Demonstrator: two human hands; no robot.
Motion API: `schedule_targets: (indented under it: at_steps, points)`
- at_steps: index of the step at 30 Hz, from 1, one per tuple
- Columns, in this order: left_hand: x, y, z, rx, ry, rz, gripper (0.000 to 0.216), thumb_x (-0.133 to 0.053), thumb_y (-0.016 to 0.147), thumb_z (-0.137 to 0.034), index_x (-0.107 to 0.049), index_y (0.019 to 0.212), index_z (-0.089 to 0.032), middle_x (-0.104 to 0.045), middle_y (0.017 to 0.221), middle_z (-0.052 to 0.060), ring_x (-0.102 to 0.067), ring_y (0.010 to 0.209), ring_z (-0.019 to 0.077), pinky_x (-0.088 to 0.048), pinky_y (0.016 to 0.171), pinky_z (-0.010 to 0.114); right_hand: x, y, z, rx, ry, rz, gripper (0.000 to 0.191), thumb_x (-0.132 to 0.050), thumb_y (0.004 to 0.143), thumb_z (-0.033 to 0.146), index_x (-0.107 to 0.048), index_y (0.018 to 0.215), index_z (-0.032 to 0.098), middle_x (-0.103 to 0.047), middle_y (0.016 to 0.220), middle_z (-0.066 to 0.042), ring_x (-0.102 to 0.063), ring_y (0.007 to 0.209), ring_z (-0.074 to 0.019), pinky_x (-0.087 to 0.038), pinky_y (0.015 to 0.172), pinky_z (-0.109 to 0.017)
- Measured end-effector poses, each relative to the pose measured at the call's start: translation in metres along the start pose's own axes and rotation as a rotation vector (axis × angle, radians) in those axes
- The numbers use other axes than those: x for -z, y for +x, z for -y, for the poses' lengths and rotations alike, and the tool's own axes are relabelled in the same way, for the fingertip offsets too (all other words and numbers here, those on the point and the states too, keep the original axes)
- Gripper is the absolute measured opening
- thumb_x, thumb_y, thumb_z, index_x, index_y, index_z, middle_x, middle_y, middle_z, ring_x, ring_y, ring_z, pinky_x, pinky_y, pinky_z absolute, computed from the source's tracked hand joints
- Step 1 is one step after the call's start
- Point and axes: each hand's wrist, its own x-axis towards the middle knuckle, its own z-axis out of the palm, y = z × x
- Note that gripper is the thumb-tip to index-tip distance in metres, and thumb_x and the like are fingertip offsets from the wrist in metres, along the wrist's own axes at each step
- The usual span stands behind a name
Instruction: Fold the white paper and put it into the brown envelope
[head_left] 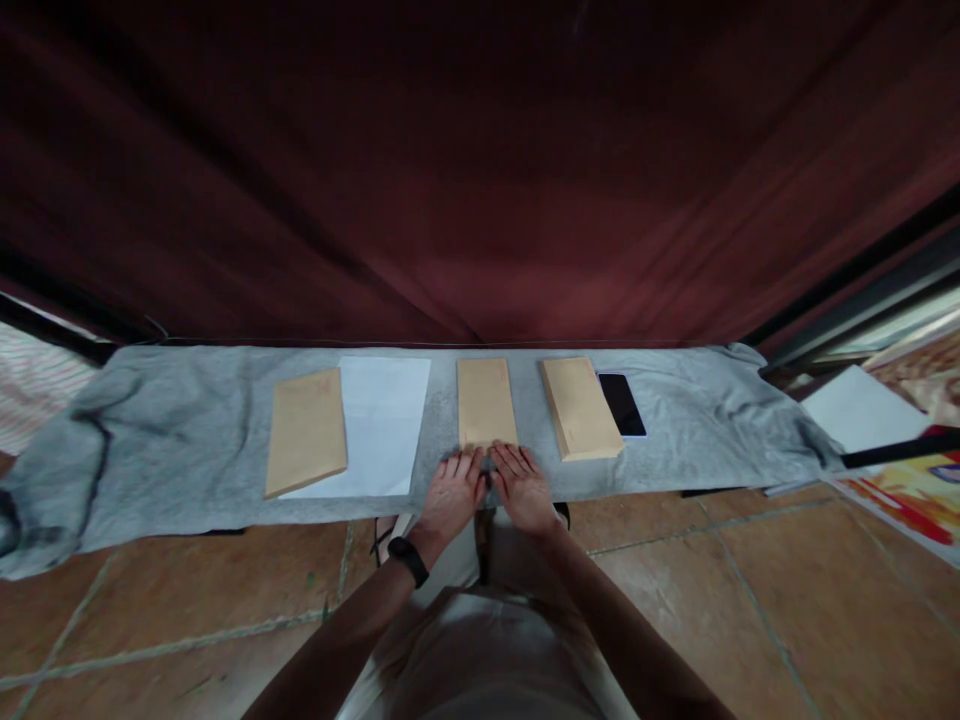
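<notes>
A brown paper envelope (487, 400) lies in front of me on the grey cloth. My left hand (453, 494) rests flat on its near edge, fingers stretched forward. Beside it, my right hand (523, 488) also presses flat on the same edge, its fingers extended and the thumbs close together. To the right sits a thick stack of brown envelopes (581, 408). Another brown envelope or small pile (306, 430) lies on the left, partly over white paper (386, 420). The envelope's near end is covered by my fingertips.
A dark-screened phone (622, 404) lies against the right stack. Grey cloth (187, 440) covers the narrow bench, wrinkled at both ends. A dark red curtain (480, 200) hangs behind it. White paper and a colourful printed sheet (911, 490) are at the far right, above the tiled floor (675, 600).
</notes>
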Motion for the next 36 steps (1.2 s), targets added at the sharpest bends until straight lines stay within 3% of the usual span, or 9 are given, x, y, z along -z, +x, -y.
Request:
schedule_targets:
  at_steps: [7, 12, 17, 31, 36]
  points:
    - [-0.003, -0.003, -0.001, 0.023, -0.010, 0.004, 0.045, -0.044, 0.101, -0.027, -0.052, 0.144, -0.014, -0.061, 0.140, 0.015, -0.055, 0.126, 0.0289, -0.044, 0.101, 0.043, 0.006, -0.014, -0.022, -0.038, -0.030, -0.033, 0.046, -0.040, 0.106, 0.027, -0.049, 0.150, 0.019, -0.055, 0.150, -0.008, -0.052, 0.139, -0.0218, -0.032, 0.122, -0.044]
    - [-0.003, 0.015, -0.021, 0.002, -0.048, 0.006, 0.047, -0.048, 0.099, -0.027, -0.051, 0.146, -0.022, -0.060, 0.138, 0.013, -0.054, 0.125, 0.0296, -0.044, 0.101, 0.044, 0.006, -0.015, -0.024, -0.043, -0.030, -0.036, 0.045, -0.041, 0.105, 0.026, -0.053, 0.147, 0.017, -0.056, 0.149, -0.008, -0.052, 0.138, -0.0221, -0.031, 0.123, -0.044]
    - [-0.001, 0.032, -0.035, 0.013, -0.054, 0.021, 0.047, -0.047, 0.100, -0.028, -0.051, 0.146, -0.019, -0.060, 0.138, 0.013, -0.056, 0.121, 0.0295, -0.043, 0.103, 0.045, 0.005, -0.013, -0.022, -0.068, -0.035, -0.057, 0.044, -0.042, 0.103, 0.023, -0.057, 0.144, 0.016, -0.059, 0.146, -0.009, -0.054, 0.136, -0.0218, -0.030, 0.123, -0.044]
    - [0.001, 0.002, -0.008, 0.083, -0.031, 0.015, 0.051, -0.046, 0.101, -0.041, -0.048, 0.149, -0.023, -0.056, 0.147, 0.012, -0.054, 0.128, 0.0323, -0.044, 0.100, 0.047, 0.010, -0.014, -0.020, -0.061, 0.003, -0.043, 0.046, -0.041, 0.104, 0.023, -0.049, 0.149, 0.017, -0.056, 0.149, -0.009, -0.051, 0.139, -0.0219, -0.029, 0.123, -0.044]
    - [0.003, 0.000, -0.008, 0.096, -0.013, 0.041, 0.050, -0.044, 0.102, -0.040, -0.049, 0.149, -0.022, -0.058, 0.144, 0.013, -0.056, 0.123, 0.0322, -0.045, 0.099, 0.048, 0.009, -0.006, -0.012, -0.061, -0.010, -0.013, 0.042, -0.043, 0.105, 0.029, -0.054, 0.145, 0.022, -0.053, 0.152, -0.008, -0.047, 0.142, -0.0241, -0.025, 0.124, -0.048]
